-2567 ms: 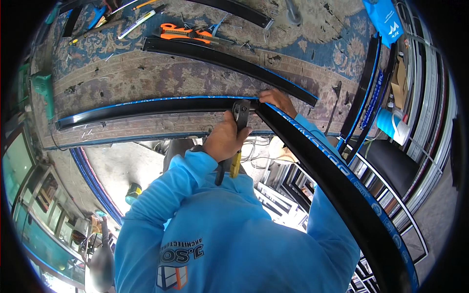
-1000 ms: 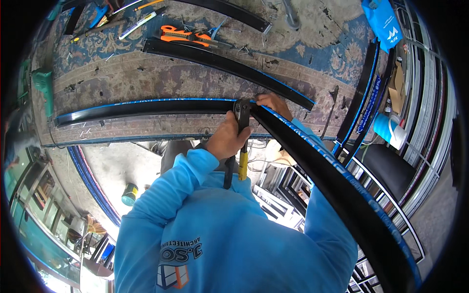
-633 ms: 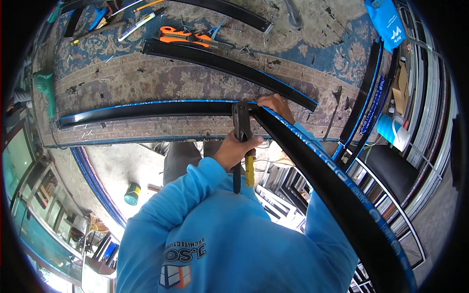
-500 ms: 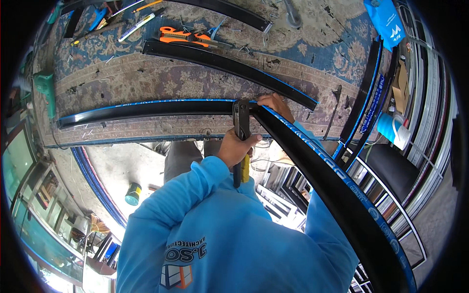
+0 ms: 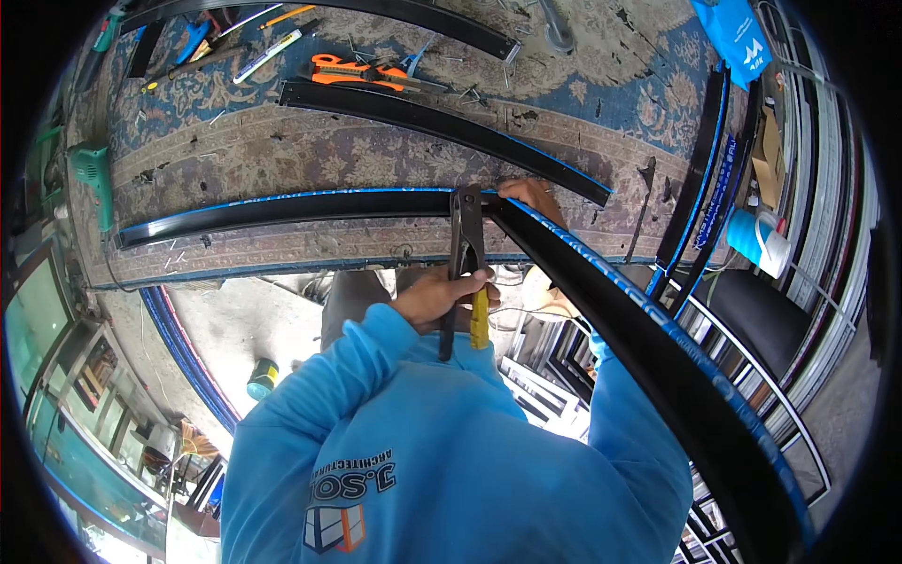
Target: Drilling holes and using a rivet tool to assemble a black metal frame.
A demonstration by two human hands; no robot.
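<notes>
A pliers-like hand tool (image 5: 467, 235) with a dark metal head and one yellow handle stands upright in the picture. My left hand (image 5: 440, 297) is closed round its handles, which are spread apart. The head lies over the joint of two black profiles with blue film along their edges. One black profile (image 5: 291, 209) runs left along the carpet-covered table's near edge. The longer black profile (image 5: 648, 367) slants past my right side toward the lower right. My right hand (image 5: 533, 197) grips the long profile near the joint; its fingertips are partly hidden.
Another black profile (image 5: 442, 137) lies farther up the patterned carpet (image 5: 329, 164). Beyond it are orange-handled cutters (image 5: 357, 72), a white marker (image 5: 268, 56) and scattered screws. A green power tool (image 5: 91, 179) stands at the left edge. Several metal profiles (image 5: 832, 188) are stacked at right.
The handles of the pliers-like tool have spread apart, and my left hand has shifted slightly left and down with them. My right hand stays on the profile.
</notes>
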